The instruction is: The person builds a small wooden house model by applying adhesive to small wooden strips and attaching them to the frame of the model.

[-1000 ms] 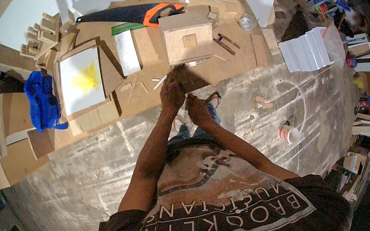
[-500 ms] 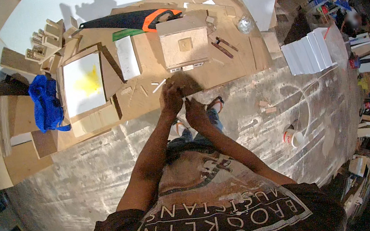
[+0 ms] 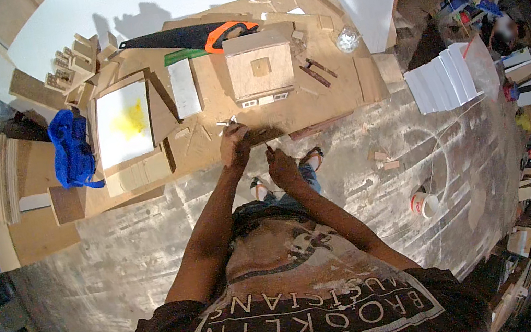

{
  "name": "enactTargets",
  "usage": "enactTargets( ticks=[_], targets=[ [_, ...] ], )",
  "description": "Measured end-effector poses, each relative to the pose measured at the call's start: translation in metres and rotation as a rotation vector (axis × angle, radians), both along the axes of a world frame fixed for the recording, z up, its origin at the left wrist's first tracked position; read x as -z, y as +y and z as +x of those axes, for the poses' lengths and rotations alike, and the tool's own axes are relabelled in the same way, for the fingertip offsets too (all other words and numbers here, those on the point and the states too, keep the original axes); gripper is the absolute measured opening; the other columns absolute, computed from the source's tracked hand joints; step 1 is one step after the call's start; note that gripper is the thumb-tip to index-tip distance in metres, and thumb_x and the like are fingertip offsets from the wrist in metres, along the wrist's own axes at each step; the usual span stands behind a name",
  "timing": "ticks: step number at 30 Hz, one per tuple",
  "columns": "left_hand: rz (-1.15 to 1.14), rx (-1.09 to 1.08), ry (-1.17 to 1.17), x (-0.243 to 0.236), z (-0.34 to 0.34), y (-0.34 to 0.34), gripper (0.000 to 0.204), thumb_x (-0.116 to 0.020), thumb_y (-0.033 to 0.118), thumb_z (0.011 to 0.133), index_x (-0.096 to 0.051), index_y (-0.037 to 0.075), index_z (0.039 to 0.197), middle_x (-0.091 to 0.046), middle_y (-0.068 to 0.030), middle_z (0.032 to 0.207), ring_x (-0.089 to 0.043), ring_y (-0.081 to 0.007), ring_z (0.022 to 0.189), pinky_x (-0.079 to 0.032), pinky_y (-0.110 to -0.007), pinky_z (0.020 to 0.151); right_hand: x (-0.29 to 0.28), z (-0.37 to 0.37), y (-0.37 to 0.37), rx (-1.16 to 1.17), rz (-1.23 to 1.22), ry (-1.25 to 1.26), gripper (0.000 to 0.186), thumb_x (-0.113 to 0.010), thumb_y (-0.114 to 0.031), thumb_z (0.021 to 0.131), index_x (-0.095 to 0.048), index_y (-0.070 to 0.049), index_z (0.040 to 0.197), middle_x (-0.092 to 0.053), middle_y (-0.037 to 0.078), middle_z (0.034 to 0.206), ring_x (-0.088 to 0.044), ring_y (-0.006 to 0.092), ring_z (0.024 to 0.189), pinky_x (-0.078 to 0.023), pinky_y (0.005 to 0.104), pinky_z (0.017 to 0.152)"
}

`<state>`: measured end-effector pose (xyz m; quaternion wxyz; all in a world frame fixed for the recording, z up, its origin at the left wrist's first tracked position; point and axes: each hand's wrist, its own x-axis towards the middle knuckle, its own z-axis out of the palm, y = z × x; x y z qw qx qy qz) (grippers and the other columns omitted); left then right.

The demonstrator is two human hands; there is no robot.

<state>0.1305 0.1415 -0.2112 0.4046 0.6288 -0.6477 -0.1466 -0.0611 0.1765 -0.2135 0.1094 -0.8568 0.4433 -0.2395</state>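
My left hand is closed at the table's front edge, with small white pieces at its fingertips; whether it holds them I cannot make out. My right hand is closed just below the edge, around a small thin tool or piece, too small to identify. Beyond them sits a plywood model box with a square opening on top and small white window frames along its front. Two dark reddish strips lie to its right, and small wood offcuts lie left of my left hand.
The cardboard-covered table holds a handsaw, a white board with a yellow stain, wooden models and blue fabric. A stack of white boards stands right. A cup and loose cord lie on the floor.
My left hand has moved slightly left, and a gap has opened between it and my right hand. The view has shifted, so the table and its contents appear a little lower.
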Motion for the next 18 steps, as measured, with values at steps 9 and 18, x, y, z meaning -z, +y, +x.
enactTargets(
  ticks=[9,18],
  targets=[
    [-0.094,-0.065,-0.057,-0.022,-0.008,0.010,0.024,-0.058,0.006,0.084,-0.067,0.000,0.106,-0.066,-0.0199,0.109,-0.059,-0.0406,0.102,-0.049,-0.046,0.088,0.011,-0.020,-0.022,-0.030,0.498,-0.077,0.027,-0.044,-0.023,0.098,-0.057,-0.007,0.115,-0.065,0.019,0.088,-0.063,0.0360,0.069,-0.050,0.0468,0.056],
    [0.226,0.025,0.614,-0.033,-0.028,0.006,0.033,-0.068,0.007,0.085,-0.064,-0.005,0.115,-0.070,-0.0167,0.105,-0.067,-0.0244,0.097,-0.052,-0.030,0.084,-0.033,-0.030,-0.021,-0.008,0.757,-0.515,0.044,-0.046,-0.043,0.101,-0.059,-0.003,0.087,-0.055,0.008,0.065,-0.056,0.0219,0.057,-0.044,0.0365,0.052]
  ],
)
